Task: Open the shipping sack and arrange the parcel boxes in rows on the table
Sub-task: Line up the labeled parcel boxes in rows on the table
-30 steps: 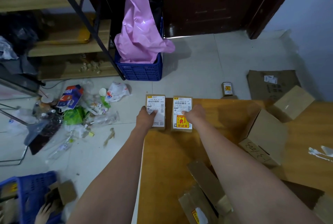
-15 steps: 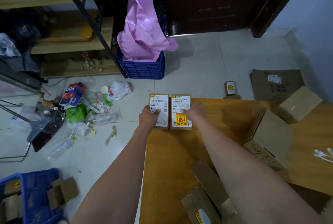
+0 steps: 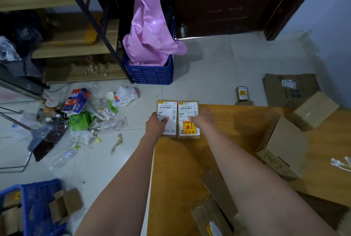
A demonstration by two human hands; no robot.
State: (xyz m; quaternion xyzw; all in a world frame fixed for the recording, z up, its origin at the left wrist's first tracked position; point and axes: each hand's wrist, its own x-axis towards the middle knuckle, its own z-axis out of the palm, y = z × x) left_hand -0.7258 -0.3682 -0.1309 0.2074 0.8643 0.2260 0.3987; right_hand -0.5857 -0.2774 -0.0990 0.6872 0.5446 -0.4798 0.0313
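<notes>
Under our 2 flat, unclenched hands, left hand [image 3: 157, 124] and right hand [image 3: 202, 117], 2 parcel boxes [image 3: 188, 120] lie touching, long axes pointing away, grasping neither.

Both forearms bare, no sleeves; hands [image 3: 157, 124] ungloved.
</notes>
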